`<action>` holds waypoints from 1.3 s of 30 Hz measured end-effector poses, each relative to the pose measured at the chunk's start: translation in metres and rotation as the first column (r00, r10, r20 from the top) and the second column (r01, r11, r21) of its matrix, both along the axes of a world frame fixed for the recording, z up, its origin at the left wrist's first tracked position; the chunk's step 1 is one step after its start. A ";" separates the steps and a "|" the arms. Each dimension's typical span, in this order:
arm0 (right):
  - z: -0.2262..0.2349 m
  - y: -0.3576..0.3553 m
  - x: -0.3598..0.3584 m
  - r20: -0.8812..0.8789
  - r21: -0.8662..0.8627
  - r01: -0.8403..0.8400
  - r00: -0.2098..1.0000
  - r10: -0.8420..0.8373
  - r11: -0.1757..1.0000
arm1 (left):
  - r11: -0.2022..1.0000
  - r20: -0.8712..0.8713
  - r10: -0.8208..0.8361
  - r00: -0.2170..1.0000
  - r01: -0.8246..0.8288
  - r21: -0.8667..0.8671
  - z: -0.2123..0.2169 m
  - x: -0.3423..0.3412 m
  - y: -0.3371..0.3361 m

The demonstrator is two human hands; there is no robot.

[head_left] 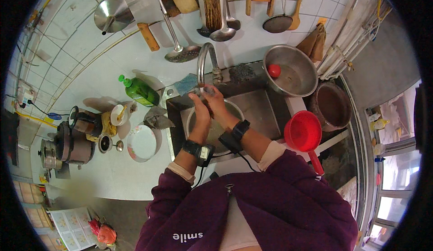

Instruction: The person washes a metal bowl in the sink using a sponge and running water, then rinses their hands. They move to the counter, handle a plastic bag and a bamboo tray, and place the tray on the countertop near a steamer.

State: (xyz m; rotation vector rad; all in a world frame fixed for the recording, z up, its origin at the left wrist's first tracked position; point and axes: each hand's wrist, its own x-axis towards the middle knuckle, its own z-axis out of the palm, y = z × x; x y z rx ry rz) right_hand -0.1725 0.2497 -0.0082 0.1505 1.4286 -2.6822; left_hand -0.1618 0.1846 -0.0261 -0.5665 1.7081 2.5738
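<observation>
My left hand [202,113] and my right hand [217,105] are close together under the curved metal faucet [204,59], above the sink [266,111]. The fingers of both are curled in toward each other at the spout. Between them shows a small dark reddish patch, but what they hold is too covered to name. Below the hands a round metal basin [237,109] sits in the left part of the sink, partly hidden by my forearms. Each wrist wears a black band with a small device on it.
Right of the faucet stands a metal pot [303,78] with a red round item [274,71] inside. A red ladle-like scoop [303,131] lies near my right arm, beside a brown pot [331,106]. Leftward are a green bottle [140,91], a plate [141,142] and a bowl [119,115].
</observation>
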 end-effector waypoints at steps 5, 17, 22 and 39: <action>-0.020 -0.010 -0.011 0.044 0.152 0.107 0.992 -0.115 0.983 | 0.939 -0.071 0.012 0.997 0.013 0.343 0.015 0.017 0.000; -0.020 -0.013 -0.012 0.194 0.204 -0.031 0.981 -0.009 0.978 | 0.871 -0.053 -0.095 0.994 0.109 0.479 0.015 -0.002 -0.006; -0.032 0.000 -0.025 -0.180 0.260 0.001 0.983 0.047 0.966 | 0.929 -0.006 -0.047 0.999 0.046 0.368 0.017 -0.003 0.000; -0.031 0.003 -0.010 -0.167 0.124 -0.052 0.983 0.073 0.991 | 0.998 0.009 0.064 0.998 -0.064 0.027 0.019 -0.026 0.001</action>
